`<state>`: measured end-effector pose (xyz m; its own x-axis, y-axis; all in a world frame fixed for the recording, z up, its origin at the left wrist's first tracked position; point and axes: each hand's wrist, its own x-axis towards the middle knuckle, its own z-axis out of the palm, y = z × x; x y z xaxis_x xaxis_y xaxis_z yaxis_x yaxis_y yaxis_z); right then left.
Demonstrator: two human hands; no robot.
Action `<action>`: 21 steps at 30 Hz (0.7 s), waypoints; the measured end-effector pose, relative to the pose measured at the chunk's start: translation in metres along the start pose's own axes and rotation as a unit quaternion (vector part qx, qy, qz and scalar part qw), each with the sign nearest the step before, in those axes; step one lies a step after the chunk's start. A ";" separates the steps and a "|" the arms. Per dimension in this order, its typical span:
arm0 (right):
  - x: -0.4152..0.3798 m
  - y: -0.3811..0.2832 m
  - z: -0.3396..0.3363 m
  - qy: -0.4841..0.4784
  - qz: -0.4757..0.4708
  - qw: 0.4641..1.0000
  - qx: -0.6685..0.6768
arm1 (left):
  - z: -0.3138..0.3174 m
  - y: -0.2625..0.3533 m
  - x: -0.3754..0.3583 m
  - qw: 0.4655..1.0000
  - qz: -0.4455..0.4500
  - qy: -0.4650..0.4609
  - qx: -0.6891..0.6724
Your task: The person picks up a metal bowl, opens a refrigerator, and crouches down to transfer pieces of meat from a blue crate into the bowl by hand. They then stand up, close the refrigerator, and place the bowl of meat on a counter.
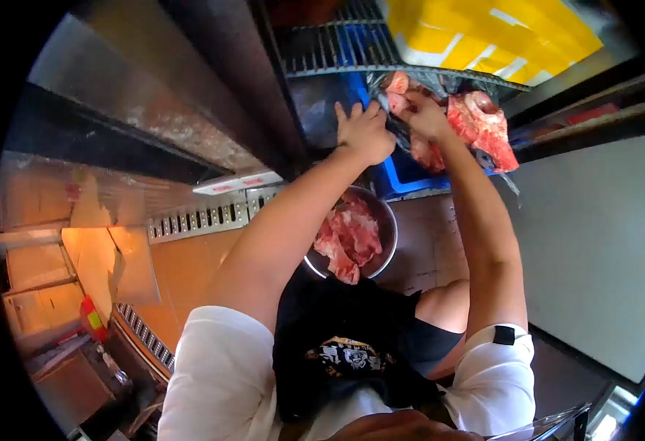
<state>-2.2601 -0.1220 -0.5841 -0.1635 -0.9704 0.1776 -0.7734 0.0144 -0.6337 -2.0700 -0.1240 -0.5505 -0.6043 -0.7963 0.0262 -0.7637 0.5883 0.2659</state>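
Observation:
Inside the refrigerator, a blue crate [390, 178] holds large pieces of raw meat in dark plastic. My left hand [366, 136] lies at the crate's left side, touching the plastic, its fingers spread. To its right, my right hand [427, 120] has its fingers curled around a pale pink piece of raw meat [397, 101]; the fingertips are partly hidden. A bigger red and white chunk of meat [480, 128] sits just right of that hand. Below, a round metal bowl [392, 235] on the floor contains more raw meat [350, 234].
Above my hands runs a wire shelf [337, 70] with a yellow taped package [492, 37] on it. A pale door panel [594, 242] stands to the right. Left are a steel cabinet side [142, 103], a slotted floor drain grate [201, 218] and flattened cardboard [91, 257].

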 end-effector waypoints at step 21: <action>-0.024 -0.034 -0.085 -0.002 0.085 0.996 -0.008 | 0.034 0.011 -0.012 0.942 -0.082 0.263 -0.193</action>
<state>-2.2819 -0.0789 -0.5025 -0.2899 -0.9548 0.0660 -0.7449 0.1818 -0.6420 -2.0792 -0.1029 -0.5803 -0.2111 -0.8915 0.4007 -0.6369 0.4364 0.6355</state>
